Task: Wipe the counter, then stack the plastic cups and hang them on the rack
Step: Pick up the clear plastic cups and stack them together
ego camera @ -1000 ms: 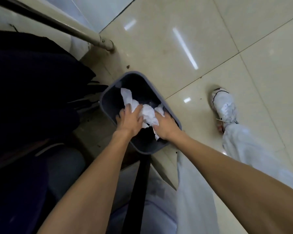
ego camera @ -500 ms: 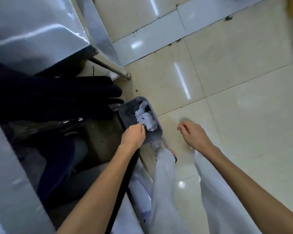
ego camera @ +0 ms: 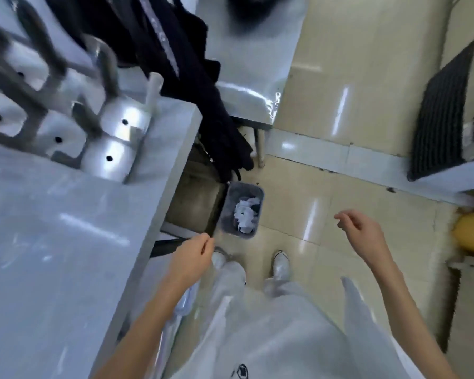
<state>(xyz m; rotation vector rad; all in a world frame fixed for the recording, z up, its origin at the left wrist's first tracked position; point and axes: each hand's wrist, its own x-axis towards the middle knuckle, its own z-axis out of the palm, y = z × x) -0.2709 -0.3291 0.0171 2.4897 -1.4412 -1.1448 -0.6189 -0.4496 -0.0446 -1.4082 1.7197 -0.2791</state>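
Counter [ego camera: 52, 242], pale and glossy, filling the left of the view and carrying a blurred rack [ego camera: 39, 86] of metal prongs with shiny cup-like shapes [ego camera: 112, 140] at its far end. Left hand [ego camera: 195, 255] hanging just off the counter's edge above the white shoes [ego camera: 281, 265], fingers loosely curled and gripping nothing; right hand [ego camera: 363, 233] floating over the beige floor tiles [ego camera: 367, 105], fingers apart and slightly bent, likewise bare. Grey bin [ego camera: 242, 210] sitting on the floor beside the counter with crumpled white paper [ego camera: 245, 214] lying inside, dark garments [ego camera: 192, 77] draping above it.
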